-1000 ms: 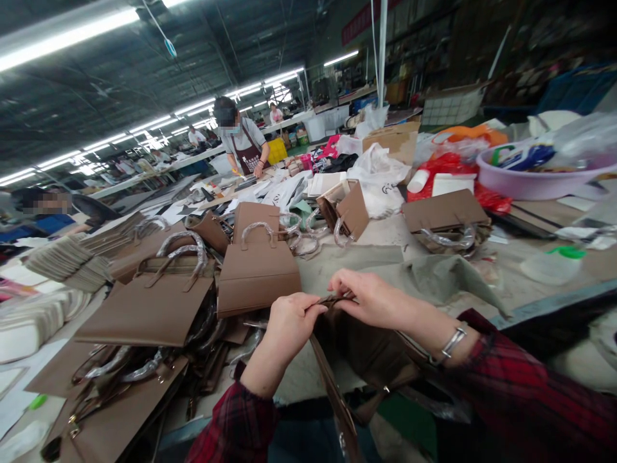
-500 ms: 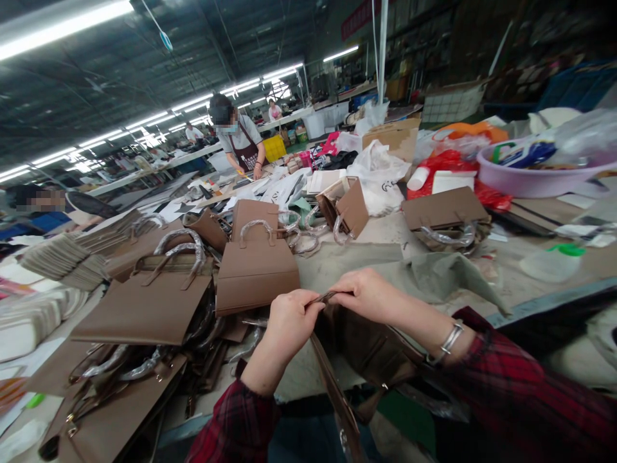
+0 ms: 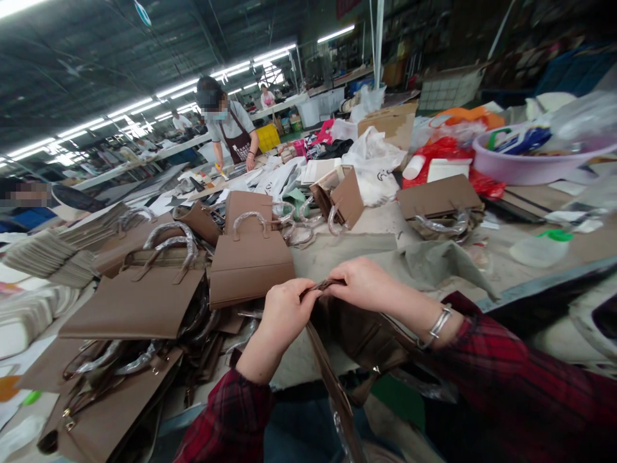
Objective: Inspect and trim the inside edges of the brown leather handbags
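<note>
At the far left, a row of off-white padded pieces (image 3: 36, 315) lies on the tabletop (image 3: 518, 276), with a stack of grey-brown panels (image 3: 53, 254) behind it. Just beside them, brown handbags are heaped: one with gold-toned hardware (image 3: 118, 405) lies lowest, while a wide handbag with plastic-wrapped handles (image 3: 135, 299) rests above it. Next comes a smaller handbag (image 3: 253, 267) with its handle up; beyond, an aproned co-worker (image 3: 234, 132) bends over papers.

In the middle, the left hand (image 3: 284, 315) has its grip clamped, thumb against forefinger, on a brown edge of the held handbag (image 3: 371, 337). That bag hangs below both hands at the near side of the tabletop, its folds in shadow. The right hand (image 3: 369, 283), a silver bracelet (image 3: 436, 325) at its wrist, has its grip closed on the same edge, close beside the left. Whether this edge is rim, flap or strap, I cannot tell.

To do this pinching well, I would keep both thumbs level, press the layers flush and work along in short, even stretches, letting the tabletop bear the bag's weight so the edge does not twist or crease.

Farther right are a crumpled grey-green sheet (image 3: 434, 267), another handbag (image 3: 438, 199), a clear green-capped container (image 3: 540, 249) and a lilac basin (image 3: 544, 168).
</note>
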Motion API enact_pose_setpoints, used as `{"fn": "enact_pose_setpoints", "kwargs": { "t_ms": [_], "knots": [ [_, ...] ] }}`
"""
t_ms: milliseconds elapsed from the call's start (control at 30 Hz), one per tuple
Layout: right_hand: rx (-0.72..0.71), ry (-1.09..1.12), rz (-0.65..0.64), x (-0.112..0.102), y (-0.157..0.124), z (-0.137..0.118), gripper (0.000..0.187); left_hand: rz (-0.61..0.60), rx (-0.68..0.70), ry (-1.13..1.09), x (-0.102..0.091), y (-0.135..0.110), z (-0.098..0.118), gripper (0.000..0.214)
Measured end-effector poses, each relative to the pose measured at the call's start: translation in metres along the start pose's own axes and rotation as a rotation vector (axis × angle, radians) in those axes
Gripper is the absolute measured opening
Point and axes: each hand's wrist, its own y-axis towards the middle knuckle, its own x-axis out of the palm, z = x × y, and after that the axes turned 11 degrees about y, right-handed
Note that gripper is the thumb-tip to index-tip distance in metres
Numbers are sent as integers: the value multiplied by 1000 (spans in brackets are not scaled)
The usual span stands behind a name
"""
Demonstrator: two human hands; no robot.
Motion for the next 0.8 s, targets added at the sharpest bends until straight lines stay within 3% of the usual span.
{"fn": "enact_pose_setpoints", "kwargs": {
  "t_ms": [167,400,667,800],
  "knots": [
    [65,-160,-8,-2,4,-11,21,-28,-6,36,-3,2,3,10],
    [42,-192,16,0,7,-10,18,-17,-12,20,-1,3,4,14],
    [-246,93,74,3,0,12,20,39,-21,46,3,0,5,15],
    [-320,97,76,3,-2,11,23,56,-52,32,4,0,6,13]
  ]
}}
